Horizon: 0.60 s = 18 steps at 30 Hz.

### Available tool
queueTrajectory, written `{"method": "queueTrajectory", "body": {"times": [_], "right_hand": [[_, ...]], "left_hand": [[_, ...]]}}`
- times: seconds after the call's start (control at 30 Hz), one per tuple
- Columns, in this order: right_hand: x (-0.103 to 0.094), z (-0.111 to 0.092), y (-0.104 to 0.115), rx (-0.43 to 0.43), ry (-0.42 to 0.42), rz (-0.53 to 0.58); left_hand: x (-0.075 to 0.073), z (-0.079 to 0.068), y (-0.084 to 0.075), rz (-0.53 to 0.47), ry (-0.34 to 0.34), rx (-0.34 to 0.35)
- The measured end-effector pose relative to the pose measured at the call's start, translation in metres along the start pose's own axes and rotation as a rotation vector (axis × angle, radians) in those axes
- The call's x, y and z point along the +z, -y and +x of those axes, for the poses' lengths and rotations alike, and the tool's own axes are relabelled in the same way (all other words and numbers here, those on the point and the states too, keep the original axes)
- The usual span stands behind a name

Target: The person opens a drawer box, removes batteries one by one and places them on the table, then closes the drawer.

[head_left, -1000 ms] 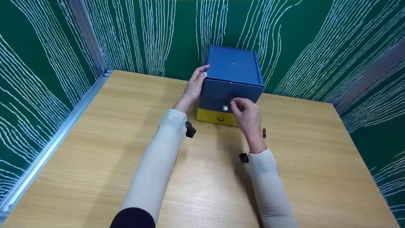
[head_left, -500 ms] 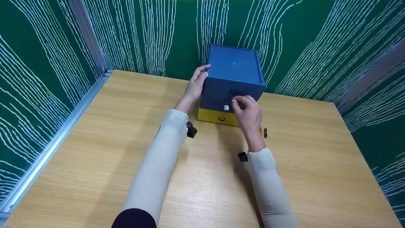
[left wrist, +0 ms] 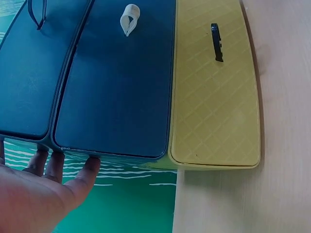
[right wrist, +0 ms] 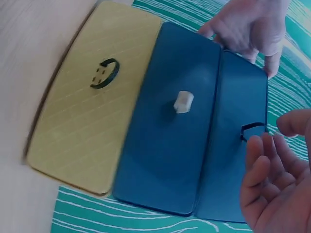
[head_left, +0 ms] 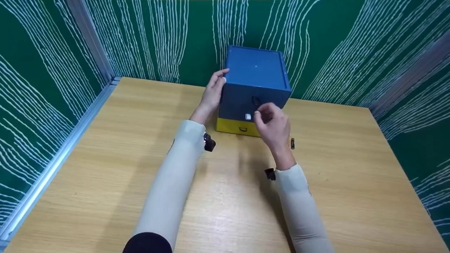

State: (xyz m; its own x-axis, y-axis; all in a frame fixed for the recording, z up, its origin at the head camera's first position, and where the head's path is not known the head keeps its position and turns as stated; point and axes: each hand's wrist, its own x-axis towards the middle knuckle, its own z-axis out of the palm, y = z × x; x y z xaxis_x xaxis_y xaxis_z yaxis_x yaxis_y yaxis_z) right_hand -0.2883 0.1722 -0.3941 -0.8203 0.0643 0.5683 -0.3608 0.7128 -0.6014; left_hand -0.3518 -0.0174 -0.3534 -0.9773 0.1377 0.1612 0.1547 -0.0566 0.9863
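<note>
The left hand (head_left: 212,94) rests spread fingers on the side of the blue-and-yellow drawer unit (head_left: 256,68), just to its right. The right hand (head_left: 276,127), thumb parted from bent fingers, hovers before the black loop handle (right wrist: 252,127); the white loop pull (right wrist: 183,102) is just left of its fingertips.

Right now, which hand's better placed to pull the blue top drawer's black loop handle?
Right, likely: the right hand is near the handle; the left hand farther off, against the boxy blue cabinet.

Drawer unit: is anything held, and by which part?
Nothing is held: the right hand is near the top loop handle; the left hand only touches the drawer unit.
</note>
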Motion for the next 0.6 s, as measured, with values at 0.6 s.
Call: {"method": "queueTrajectory", "body": {"times": [0.6], "right_hand": [[0.027, -0.005, -0.019, 0.159, 0.168, -0.231]], "left_hand": [[0.001, -0.002, 0.0, 0.039, -0.012, 0.006]]}}
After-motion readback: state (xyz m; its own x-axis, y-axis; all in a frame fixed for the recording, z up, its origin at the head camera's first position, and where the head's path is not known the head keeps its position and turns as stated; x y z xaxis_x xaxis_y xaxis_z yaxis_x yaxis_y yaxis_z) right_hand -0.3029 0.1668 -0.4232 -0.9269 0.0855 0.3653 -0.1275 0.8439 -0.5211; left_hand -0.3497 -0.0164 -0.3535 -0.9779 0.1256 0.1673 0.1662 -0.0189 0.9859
